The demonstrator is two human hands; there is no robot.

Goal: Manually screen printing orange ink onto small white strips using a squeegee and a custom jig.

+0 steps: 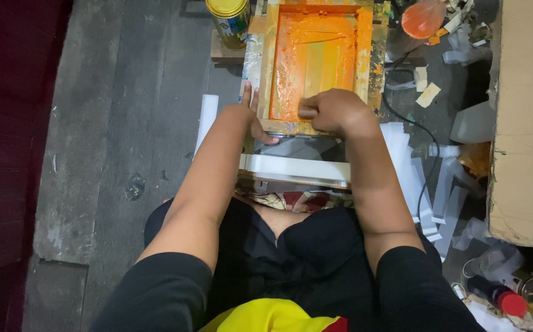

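Note:
A wooden screen-printing frame [265, 61] coated in orange ink lies in front of me. My right hand [334, 109] is closed around a squeegee [307, 113] at the near end of the inked screen. My left hand [249, 114] rests flat on the frame's near left corner, fingers spread, holding nothing. A white sheet [291, 167] lies under the frame's near edge, above my lap.
A yellow-lidded tin [229, 19] stands at the frame's far left. An orange ink cup [423, 18], a black cable [423, 132] and white strips [447, 184] lie to the right. A cardboard box [527, 117] fills the right side, with a red-capped bottle [500, 296] near it.

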